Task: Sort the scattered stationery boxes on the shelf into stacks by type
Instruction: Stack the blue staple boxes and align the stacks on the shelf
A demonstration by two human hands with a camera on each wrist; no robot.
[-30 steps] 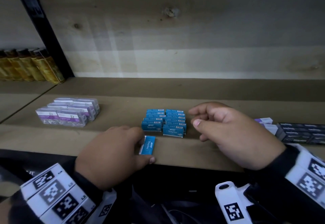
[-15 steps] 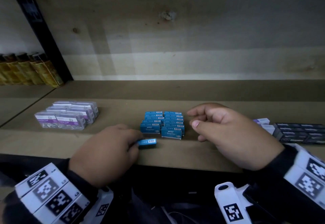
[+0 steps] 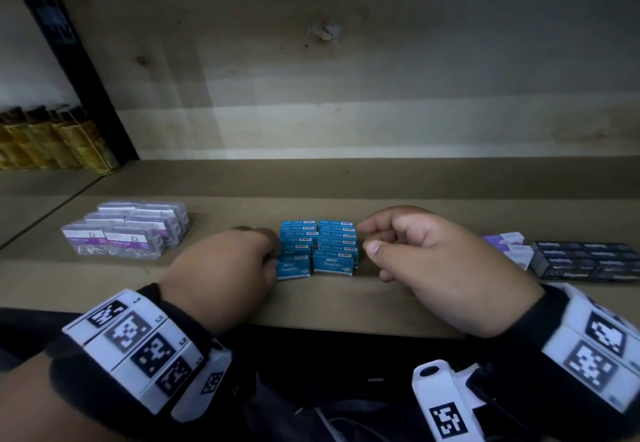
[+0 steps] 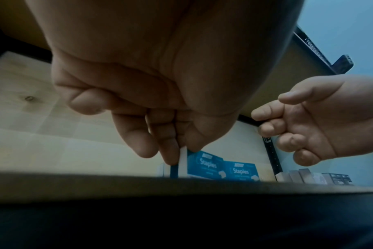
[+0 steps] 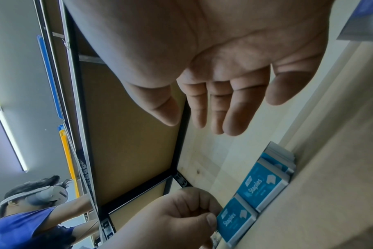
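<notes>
Blue staples boxes (image 3: pixel 335 245) stand in two rows at the middle of the wooden shelf (image 3: pixel 346 306). My left hand (image 3: pixel 274 258) pinches the front-left blue box (image 3: pixel 294 268) by its left end, thumb and forefinger on its white side (image 4: pixel 183 160); the box stands on the shelf against its row. The right wrist view shows the thumb on that same box (image 5: pixel 234 219). My right hand (image 3: pixel 370 242) hovers just right of the blue rows, fingers relaxed (image 5: pixel 202 118) and holding nothing.
Clear purple-labelled paper clip boxes (image 3: pixel 128 233) sit grouped at the left. At the right lie dark staples boxes (image 3: pixel 585 261) and white-purple boxes (image 3: pixel 509 247). Gold packs (image 3: pixel 52 140) stand beyond a black upright post (image 3: pixel 79 70). Another person (image 5: pixel 32 210) stands behind.
My left hand carried the blue box from the shelf's front edge back to the front of the left blue row and stood it there. The right hand hardly moved.
</notes>
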